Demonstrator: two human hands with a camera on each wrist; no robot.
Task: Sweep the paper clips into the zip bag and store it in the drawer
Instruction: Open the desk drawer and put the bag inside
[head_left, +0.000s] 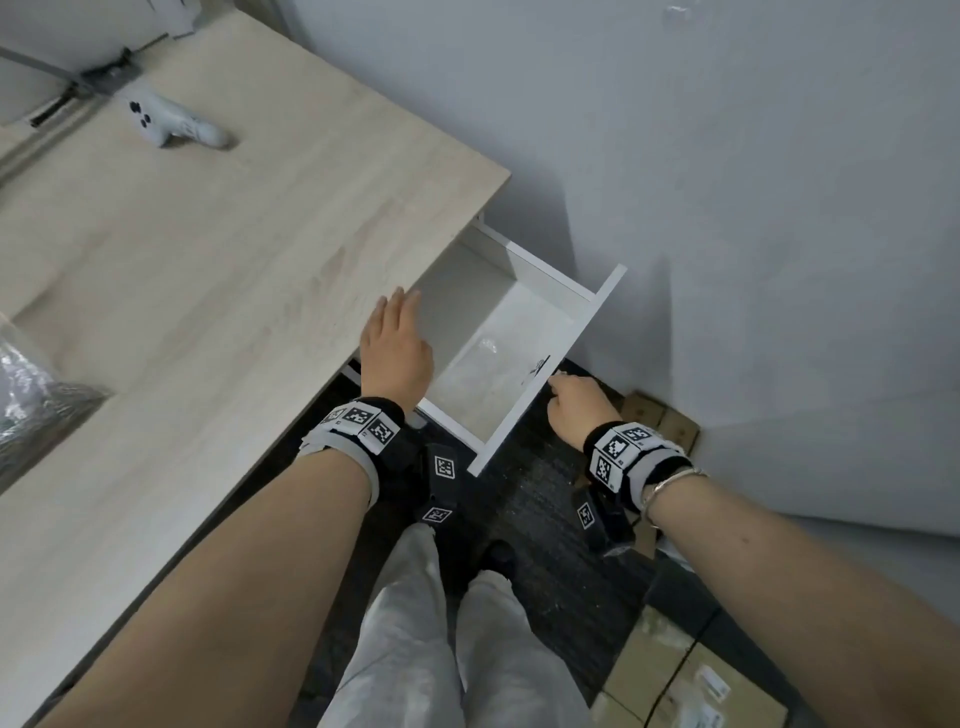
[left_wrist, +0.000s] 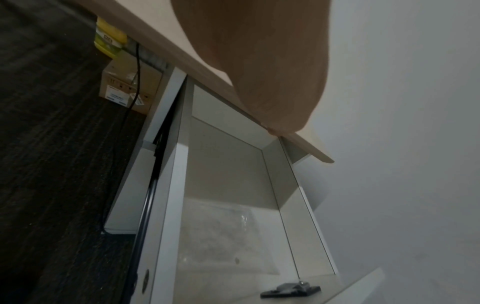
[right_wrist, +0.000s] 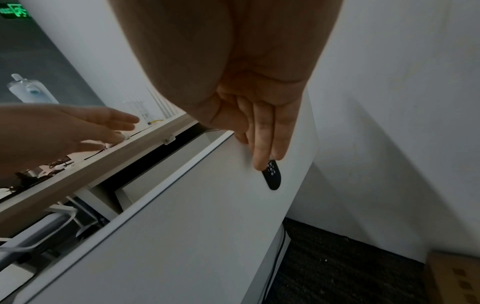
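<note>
The white drawer (head_left: 597, 312) stands pulled out under the desk's right end. A clear zip bag (head_left: 488, 364) lies flat on its floor; in the left wrist view the zip bag (left_wrist: 221, 236) shows faint small shapes inside, too blurred to name. My left hand (head_left: 397, 332) hovers flat over the desk edge and the drawer's inner corner, fingers straight, holding nothing. My right hand (head_left: 569, 402) lies against the outside of the drawer front (right_wrist: 194, 216), its straight fingers (right_wrist: 265, 133) touching the panel beside a black tag (right_wrist: 272, 176).
The wooden desk (head_left: 234, 260) carries a white controller (head_left: 176, 124) at the back and a crinkled plastic bag (head_left: 26, 395) at the left edge. A grey wall (head_left: 779, 208) closes the right side. Cardboard boxes (head_left: 691, 686) sit on the dark carpet by my legs.
</note>
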